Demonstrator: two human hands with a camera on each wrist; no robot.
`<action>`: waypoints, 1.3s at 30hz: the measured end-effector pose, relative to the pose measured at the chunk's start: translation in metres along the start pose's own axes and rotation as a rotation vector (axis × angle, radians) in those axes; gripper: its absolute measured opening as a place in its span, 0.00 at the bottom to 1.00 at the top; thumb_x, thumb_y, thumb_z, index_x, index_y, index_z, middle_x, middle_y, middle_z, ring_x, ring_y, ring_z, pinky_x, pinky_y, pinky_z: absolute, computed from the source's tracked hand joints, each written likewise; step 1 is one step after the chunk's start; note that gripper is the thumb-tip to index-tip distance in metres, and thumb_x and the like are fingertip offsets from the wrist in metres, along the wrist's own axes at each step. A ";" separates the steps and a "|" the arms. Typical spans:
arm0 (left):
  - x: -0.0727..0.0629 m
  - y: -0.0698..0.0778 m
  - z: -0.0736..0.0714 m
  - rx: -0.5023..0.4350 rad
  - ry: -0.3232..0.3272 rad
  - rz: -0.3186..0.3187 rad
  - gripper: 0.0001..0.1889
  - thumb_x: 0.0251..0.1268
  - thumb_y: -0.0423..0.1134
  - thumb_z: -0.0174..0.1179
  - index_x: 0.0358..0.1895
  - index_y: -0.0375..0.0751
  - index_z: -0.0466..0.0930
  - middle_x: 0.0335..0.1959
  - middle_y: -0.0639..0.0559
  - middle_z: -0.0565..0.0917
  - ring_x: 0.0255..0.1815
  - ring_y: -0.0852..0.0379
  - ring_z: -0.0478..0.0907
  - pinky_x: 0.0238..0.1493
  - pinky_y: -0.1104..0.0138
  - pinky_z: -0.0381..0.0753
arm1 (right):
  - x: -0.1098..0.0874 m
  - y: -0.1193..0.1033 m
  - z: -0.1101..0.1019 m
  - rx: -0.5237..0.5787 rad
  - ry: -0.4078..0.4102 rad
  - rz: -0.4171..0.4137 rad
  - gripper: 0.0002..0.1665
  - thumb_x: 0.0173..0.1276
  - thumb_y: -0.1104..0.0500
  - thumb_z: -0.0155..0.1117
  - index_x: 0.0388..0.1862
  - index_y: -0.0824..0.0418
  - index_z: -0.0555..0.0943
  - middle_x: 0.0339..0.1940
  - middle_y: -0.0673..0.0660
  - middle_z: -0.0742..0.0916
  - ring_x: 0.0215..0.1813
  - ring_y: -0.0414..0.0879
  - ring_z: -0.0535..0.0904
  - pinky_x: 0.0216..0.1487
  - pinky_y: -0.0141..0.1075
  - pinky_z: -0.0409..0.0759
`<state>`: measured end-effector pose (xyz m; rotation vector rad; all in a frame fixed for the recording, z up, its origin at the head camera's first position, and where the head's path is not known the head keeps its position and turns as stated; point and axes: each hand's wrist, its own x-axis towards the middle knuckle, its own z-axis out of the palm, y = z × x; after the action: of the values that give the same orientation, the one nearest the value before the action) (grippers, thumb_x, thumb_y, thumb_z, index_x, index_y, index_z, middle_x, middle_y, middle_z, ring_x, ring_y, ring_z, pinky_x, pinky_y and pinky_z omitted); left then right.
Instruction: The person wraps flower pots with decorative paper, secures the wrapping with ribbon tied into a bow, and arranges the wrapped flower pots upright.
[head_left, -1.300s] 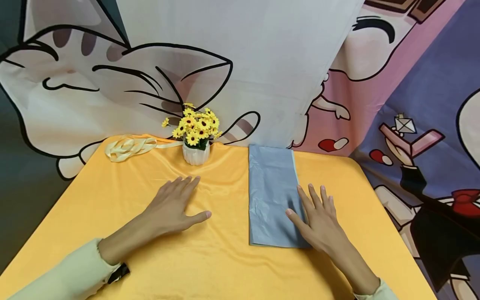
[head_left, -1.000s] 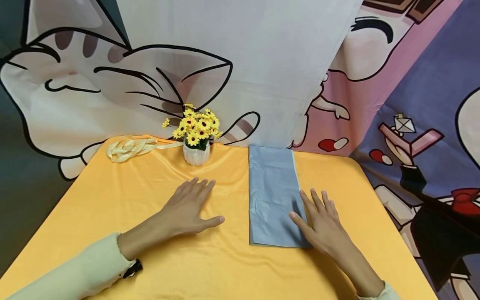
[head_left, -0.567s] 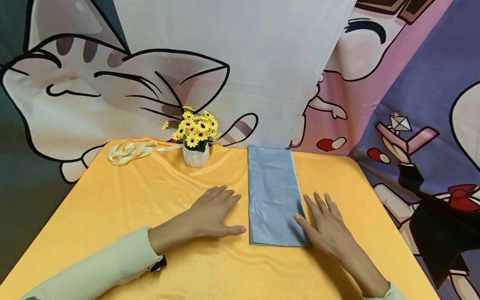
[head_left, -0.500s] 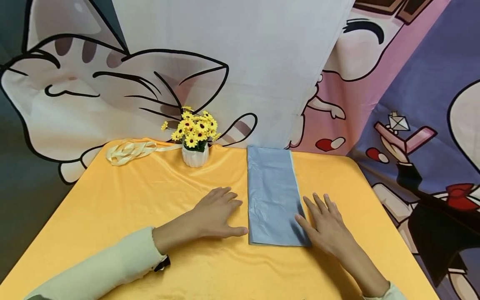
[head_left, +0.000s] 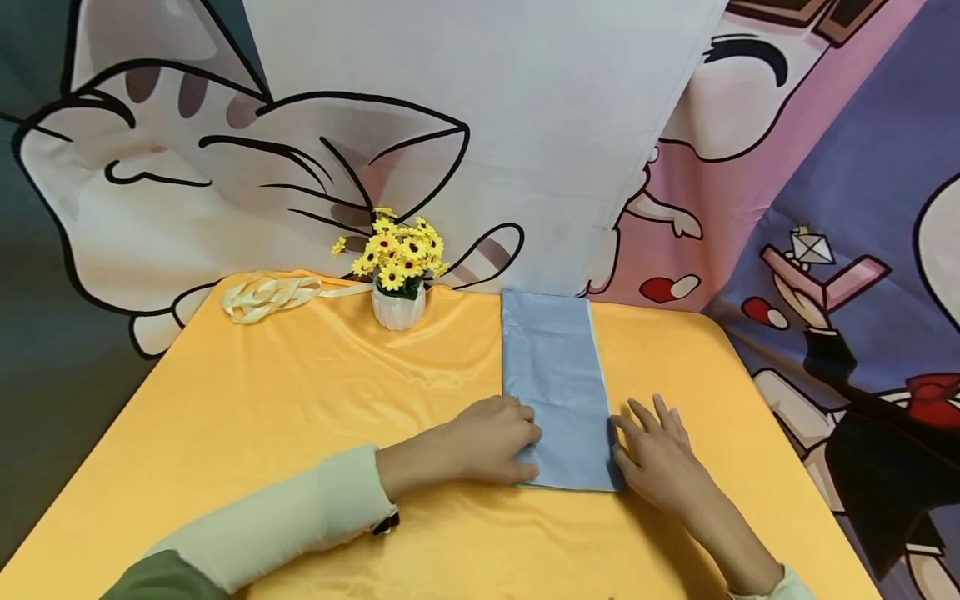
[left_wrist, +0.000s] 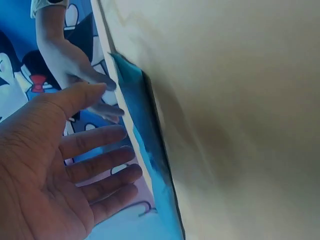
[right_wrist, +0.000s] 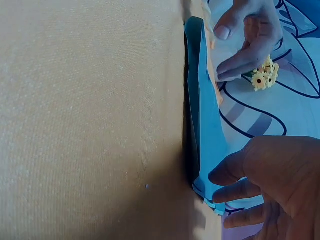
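Note:
A folded blue-grey sheet [head_left: 558, 367], thin and slightly creased, lies lengthwise on the yellow tablecloth. My left hand [head_left: 491, 440] is over its left edge near the front, fingers a little bent. In the left wrist view that palm and its loosely spread fingers [left_wrist: 102, 165] face the sheet's side [left_wrist: 155, 150]. At the front right corner, my right hand [head_left: 663, 462] has its thumb and forefinger right by the edge. The right wrist view has these fingertips overlapping the end of the blue sheet [right_wrist: 212, 125], whose layers part slightly along the near side. Neither hand grips it.
A white pot [head_left: 397, 308] of yellow flowers [head_left: 397, 254] stands at the back of the table, left of the sheet. Beside it lies a loose heap of cream ribbon [head_left: 270, 296]. A cartoon-printed cloth backdrop [head_left: 547, 150] rises behind the table.
My left hand has moved right across the tablecloth to the sheet's left edge, its fingers bending. The right hand has shifted slightly down and right, its thumb coming to the right edge.

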<state>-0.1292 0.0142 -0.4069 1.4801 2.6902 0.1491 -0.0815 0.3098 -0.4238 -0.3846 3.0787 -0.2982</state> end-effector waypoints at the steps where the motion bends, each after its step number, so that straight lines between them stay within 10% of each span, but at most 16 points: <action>1: 0.004 0.003 0.001 0.003 -0.005 0.016 0.15 0.77 0.57 0.71 0.51 0.52 0.93 0.40 0.58 0.85 0.40 0.59 0.79 0.44 0.67 0.81 | 0.000 0.000 0.000 -0.002 -0.009 0.001 0.23 0.81 0.59 0.70 0.70 0.66 0.86 0.80 0.78 0.78 0.86 0.88 0.58 0.82 0.84 0.56; 22: 0.049 0.055 0.019 0.154 -0.009 0.002 0.17 0.74 0.68 0.72 0.43 0.61 0.92 0.41 0.62 0.88 0.38 0.62 0.85 0.38 0.71 0.88 | 0.002 -0.002 0.005 -0.005 -0.048 -0.008 0.24 0.79 0.61 0.72 0.70 0.67 0.85 0.80 0.77 0.79 0.85 0.90 0.60 0.80 0.84 0.59; 39: 0.048 0.047 0.020 0.206 0.024 0.062 0.14 0.78 0.62 0.71 0.57 0.66 0.93 0.41 0.62 0.89 0.37 0.63 0.84 0.38 0.74 0.86 | 0.004 0.005 0.001 0.050 -0.071 0.067 0.23 0.88 0.60 0.57 0.74 0.67 0.83 0.79 0.79 0.80 0.84 0.87 0.62 0.81 0.82 0.60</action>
<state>-0.1133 0.0813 -0.4216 1.6265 2.7506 -0.1120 -0.0869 0.3138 -0.4255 -0.2830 3.0009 -0.3511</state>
